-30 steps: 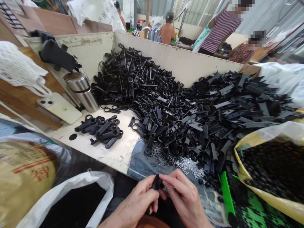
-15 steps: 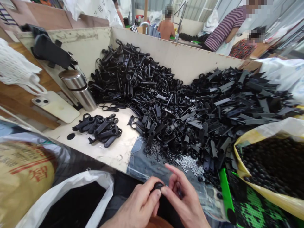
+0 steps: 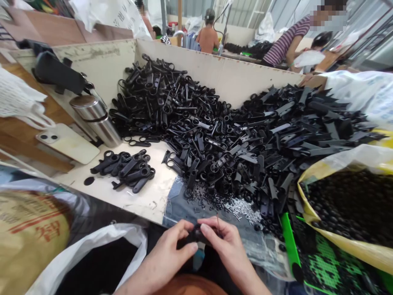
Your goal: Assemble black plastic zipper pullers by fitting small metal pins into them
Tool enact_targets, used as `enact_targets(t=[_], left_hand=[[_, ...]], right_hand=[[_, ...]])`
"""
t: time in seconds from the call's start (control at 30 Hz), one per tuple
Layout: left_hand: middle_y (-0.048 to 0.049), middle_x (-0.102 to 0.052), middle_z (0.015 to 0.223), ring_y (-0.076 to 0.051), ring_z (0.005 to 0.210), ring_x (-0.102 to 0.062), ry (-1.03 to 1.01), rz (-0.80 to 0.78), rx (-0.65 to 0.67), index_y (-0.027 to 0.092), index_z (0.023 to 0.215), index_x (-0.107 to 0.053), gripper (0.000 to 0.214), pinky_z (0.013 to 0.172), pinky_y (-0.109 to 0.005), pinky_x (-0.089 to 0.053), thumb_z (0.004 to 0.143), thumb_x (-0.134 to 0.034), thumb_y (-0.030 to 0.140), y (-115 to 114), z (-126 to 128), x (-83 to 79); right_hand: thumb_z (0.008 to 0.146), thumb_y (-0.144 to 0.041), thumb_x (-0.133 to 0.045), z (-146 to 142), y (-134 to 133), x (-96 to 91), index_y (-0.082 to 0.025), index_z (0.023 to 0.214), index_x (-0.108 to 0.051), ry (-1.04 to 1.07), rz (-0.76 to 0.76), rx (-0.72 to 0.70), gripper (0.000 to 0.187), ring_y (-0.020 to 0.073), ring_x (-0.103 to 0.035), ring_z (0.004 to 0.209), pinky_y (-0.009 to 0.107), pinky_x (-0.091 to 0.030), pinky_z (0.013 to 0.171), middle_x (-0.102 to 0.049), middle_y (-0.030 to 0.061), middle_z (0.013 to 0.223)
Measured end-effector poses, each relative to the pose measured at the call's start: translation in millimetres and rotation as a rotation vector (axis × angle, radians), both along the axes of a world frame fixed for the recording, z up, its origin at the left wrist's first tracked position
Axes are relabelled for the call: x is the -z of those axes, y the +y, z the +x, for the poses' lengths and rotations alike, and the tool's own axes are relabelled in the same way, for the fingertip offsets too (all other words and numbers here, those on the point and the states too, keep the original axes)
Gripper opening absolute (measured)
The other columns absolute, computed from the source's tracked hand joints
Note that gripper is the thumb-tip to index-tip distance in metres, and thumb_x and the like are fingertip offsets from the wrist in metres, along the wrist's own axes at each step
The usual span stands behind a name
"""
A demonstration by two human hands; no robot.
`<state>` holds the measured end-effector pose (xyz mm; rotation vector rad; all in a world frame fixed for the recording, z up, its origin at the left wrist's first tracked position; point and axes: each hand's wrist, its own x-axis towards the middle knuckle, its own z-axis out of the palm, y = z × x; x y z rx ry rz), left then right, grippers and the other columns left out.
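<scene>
Close to my body at the table's front edge, my left hand [image 3: 176, 248] and my right hand [image 3: 222, 239] come together on a black plastic part [image 3: 196, 234]. Fingers and thumbs of both hands press round it, hiding most of its shape. The right thumb lies across its top. Just beyond the hands are silver screws [image 3: 245, 209] and tiny black pieces [image 3: 198, 201] on a dark cloth [image 3: 175, 205]. A big heap of black plastic arms with ring ends [image 3: 172, 98] rises behind them.
A small pile of black arms [image 3: 129, 166] lies left, near a steel flask [image 3: 96, 119] and a phone [image 3: 69, 143]. On the right are a yellow sack [image 3: 307, 196] of black round pieces and a green tray [image 3: 290, 241]. A white sack [image 3: 39, 282] stands front left. Other people work behind the partition.
Earlier, a small round black piece showed between my fingertips, with the right index finger stretched out. Now both hands close round a larger-looking black part, and the right fingers have curled in.
</scene>
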<state>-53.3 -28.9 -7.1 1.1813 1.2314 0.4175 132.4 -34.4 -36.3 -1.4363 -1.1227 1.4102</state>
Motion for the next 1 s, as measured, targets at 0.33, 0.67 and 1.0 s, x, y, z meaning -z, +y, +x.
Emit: enact_targets(t=[0.33,0.67,1.0], left_hand=[[0.0028,-0.062,0.069,-0.012,0.061,-0.052,-0.348,-0.414,-0.104,0.016,0.108,-0.052,0.049,0.062,-0.028,-0.038,0.074,-0.072,0.046,6,0,-18.3],[0.0031,-0.066,0.067,-0.009,0.056,-0.047,-0.386,-0.498,-0.229,0.012,0.125,-0.045,0.069,0.057,-0.026,-0.027,0.074,-0.077,0.045,6,-3,-15.7],[0.0001,-0.069,0.069,-0.010,0.055,-0.048,-0.391,-0.549,-0.214,0.009,0.130,-0.045,0.072,0.055,-0.027,-0.025,0.076,-0.077,0.044,3,-3,-10.3]], right_hand=[[0.086,-0.060,-0.075,-6,11,-1.9,-0.017,0.097,-0.080,0.117,-0.043,-0.087,0.045,0.0193,-0.067,0.074,0.027,-0.053,0.067,-0.076,0.0075,0.080],[0.089,-0.048,-0.074,5,13,-6.3,-0.024,0.110,-0.082,-0.135,0.123,-0.223,0.033,0.0139,-0.049,0.063,0.026,-0.043,0.060,-0.056,-0.0022,0.072],[0.095,-0.041,-0.068,14,18,-13.0,-0.023,0.119,-0.079,-0.141,0.123,-0.372,0.031,0.0162,-0.055,0.075,0.027,-0.044,0.067,-0.061,0.0006,0.085]])
